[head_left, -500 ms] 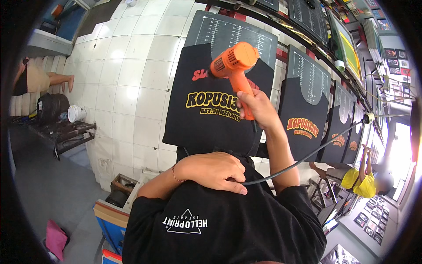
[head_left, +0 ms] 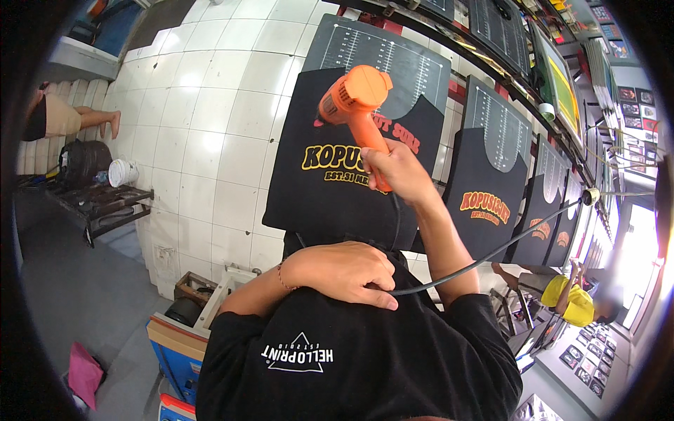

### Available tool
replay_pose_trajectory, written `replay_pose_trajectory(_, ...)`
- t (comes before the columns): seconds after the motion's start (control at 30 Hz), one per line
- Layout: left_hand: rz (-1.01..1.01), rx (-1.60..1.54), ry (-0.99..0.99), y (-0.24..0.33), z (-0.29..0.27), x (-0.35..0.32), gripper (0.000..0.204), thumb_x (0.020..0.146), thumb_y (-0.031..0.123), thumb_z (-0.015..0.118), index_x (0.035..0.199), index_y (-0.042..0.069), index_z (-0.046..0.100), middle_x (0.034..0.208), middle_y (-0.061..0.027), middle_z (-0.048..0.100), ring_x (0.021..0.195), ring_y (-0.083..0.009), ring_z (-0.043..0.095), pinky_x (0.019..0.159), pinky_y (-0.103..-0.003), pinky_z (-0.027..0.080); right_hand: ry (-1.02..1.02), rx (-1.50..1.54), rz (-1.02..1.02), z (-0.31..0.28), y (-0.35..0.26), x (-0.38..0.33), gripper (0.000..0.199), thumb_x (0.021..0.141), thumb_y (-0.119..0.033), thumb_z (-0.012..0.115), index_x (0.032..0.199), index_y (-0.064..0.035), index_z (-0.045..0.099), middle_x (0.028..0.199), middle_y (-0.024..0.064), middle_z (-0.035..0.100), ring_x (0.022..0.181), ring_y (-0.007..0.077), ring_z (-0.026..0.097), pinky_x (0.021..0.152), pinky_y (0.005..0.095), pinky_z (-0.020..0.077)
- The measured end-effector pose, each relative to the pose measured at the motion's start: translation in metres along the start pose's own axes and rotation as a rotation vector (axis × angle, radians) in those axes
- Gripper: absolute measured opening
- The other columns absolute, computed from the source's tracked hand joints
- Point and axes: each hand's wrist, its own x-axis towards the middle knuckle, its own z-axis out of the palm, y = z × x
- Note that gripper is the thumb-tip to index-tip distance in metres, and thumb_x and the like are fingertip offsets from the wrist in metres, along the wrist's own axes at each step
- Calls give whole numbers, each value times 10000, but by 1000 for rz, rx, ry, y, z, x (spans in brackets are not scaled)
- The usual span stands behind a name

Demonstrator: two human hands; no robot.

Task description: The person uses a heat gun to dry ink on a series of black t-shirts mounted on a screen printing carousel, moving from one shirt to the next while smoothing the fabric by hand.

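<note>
My right hand (head_left: 397, 172) grips the handle of an orange heat gun (head_left: 353, 98), its nozzle aimed down at a black T-shirt (head_left: 309, 182) with a yellow and red print, stretched over a dark platen (head_left: 414, 67). A black cable (head_left: 491, 252) runs from the gun off to the right. My left hand (head_left: 347, 270) rests flat on the lower hem of that shirt, fingers curled, holding nothing.
More platens with black printed shirts (head_left: 484, 196) line up to the right. A white tiled floor (head_left: 203, 105) lies beyond. A person in yellow (head_left: 572, 298) sits at right; another person's legs (head_left: 70, 119) show at left beside a white bucket (head_left: 125, 172).
The heat gun and my right hand have shifted slightly left and down over the print. My left hand has stayed on the hem.
</note>
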Motion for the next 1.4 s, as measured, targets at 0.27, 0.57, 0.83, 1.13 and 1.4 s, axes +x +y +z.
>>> replay_pose_trajectory(0.27,-14,4,-13,0,0,-3,532,961,423,544,623,15,496,663,-116,491,697,-322,540,659,-430,435,64,2,-39,11,2,4,266,938,-275,606,911,-13,565,691,3,547,520,88,557,468,244,443)
replay_pose_trajectory(0.57,48,23,-34,0,-3,6,444,947,368,585,692,6,551,722,-131,527,745,-320,551,677,-418,444,81,-112,-101,8,3,-3,312,926,-317,629,936,-9,580,646,12,579,506,99,578,449,264,446)
replay_pose_trajectory(0.83,-65,70,-118,10,-10,14,446,967,376,562,736,-6,572,718,-116,528,762,-296,548,704,-390,443,158,-192,-147,8,-1,-18,385,904,-335,634,1023,29,592,643,54,589,525,135,598,492,305,478)
replay_pose_trajectory(1.13,-106,52,-162,16,-9,21,438,974,363,562,774,-27,556,734,-103,509,737,-267,514,700,-375,430,135,-163,-114,5,-5,-37,364,916,-312,621,1052,23,575,679,39,594,537,121,594,486,285,459)
replay_pose_trajectory(1.4,-158,51,-147,17,-5,20,447,983,363,554,787,-38,542,747,-101,510,694,-237,510,677,-362,426,223,-227,-128,9,-2,-48,432,902,-350,632,1075,44,592,652,59,613,544,131,599,511,309,472)
